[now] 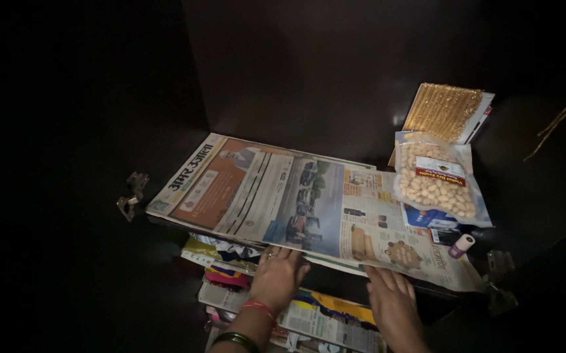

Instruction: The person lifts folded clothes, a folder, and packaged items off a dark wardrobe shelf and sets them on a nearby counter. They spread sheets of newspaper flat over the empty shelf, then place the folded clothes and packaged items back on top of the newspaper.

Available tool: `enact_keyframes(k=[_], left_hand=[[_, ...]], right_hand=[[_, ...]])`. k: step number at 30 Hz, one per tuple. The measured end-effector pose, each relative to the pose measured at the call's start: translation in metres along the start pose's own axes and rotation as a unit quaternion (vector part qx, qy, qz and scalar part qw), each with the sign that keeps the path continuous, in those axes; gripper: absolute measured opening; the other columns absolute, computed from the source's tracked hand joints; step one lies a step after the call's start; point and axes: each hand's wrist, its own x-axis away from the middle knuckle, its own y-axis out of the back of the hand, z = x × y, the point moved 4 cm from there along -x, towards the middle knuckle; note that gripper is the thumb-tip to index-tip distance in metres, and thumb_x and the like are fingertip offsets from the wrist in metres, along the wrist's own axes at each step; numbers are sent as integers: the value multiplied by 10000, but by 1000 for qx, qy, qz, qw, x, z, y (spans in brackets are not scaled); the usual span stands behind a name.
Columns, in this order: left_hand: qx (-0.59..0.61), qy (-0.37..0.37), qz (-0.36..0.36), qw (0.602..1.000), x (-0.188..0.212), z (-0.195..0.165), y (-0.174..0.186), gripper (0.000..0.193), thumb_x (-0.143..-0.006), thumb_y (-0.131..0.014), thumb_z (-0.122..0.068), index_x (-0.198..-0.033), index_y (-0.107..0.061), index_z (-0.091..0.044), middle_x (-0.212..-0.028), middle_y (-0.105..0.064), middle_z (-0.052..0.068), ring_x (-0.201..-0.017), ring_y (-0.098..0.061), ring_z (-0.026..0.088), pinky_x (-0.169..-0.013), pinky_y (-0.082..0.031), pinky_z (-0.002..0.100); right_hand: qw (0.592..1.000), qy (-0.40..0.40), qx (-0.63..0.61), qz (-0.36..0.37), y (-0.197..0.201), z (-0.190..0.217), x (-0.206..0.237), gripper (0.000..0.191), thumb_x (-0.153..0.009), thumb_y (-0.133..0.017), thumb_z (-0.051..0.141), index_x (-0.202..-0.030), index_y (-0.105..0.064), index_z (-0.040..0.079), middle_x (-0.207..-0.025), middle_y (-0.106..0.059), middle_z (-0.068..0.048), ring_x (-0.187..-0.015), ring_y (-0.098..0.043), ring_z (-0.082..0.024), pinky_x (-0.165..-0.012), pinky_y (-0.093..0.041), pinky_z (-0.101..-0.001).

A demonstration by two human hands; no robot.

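**Two flat hands at the front edge of a newspaper-lined shelf**

Nearest the camera, both forearms come up from the bottom edge, cut off below the wrist. The left hand (278, 274), with bangles and a red thread at the wrist, lies palm down with fingers spread and nearly straight, its fingertips touching the front edge of the newspaper (296, 199). It grips nothing that can be seen; whether the fingertips curl under the paper is not visible. The right hand (393, 302) is likewise open and flat, fingers together, their tips at the paper's front edge further right; its heel runs out of the frame.

Below the hands, a lower shelf holds a stack of folded cloth and papers (231, 274) in yellow, pink and white, largely hidden by the hands and the dark, so single items cannot be told apart.

The newspaper is spread flat across the upper shelf, its front edge overhanging slightly. A metal hinge (133, 194) shows at the left end, and another hinge (500, 281) at the right is dim and partly lost in shadow.

On the paper's right side a small bottle with a white cap (461, 246) lies on its side near the front. Behind it a clear pouch of pale nuts (438, 184) rests partly on a blue packet (427, 219), which it mostly covers. Farthest back, a flat packet of gold glittery material (443, 111) leans against the dark rear wall. The cupboard walls around are almost black, and a thin cord at the far right is barely visible.
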Motion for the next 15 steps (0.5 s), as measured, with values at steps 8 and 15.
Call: enact_keyframes(k=[8,15], left_hand=[[-19,14,29,999,-4,-3,-4,521,-994,-540,-423,-1403,-535,-100,-1449,-524,119,-1409,-396,300,-1187,-234,502],[-37,27,78,996,-6,-2,-4,588,-1004,-530,-439,-1465,-461,-81,-1499,-470,126,-1447,-340,295,-1203,-184,514]], right_hand=[[999,-4,42,9,4,2,-6,612,-853,-592,55,-1459,-563,138,-1439,-571,-56,-1370,-471,-258,-1108,-362,-455],[999,-19,36,29,8,4,-6,569,-878,-579,44,-1441,-560,124,-1429,-572,-57,-1376,-454,-263,-1115,-353,-454]])
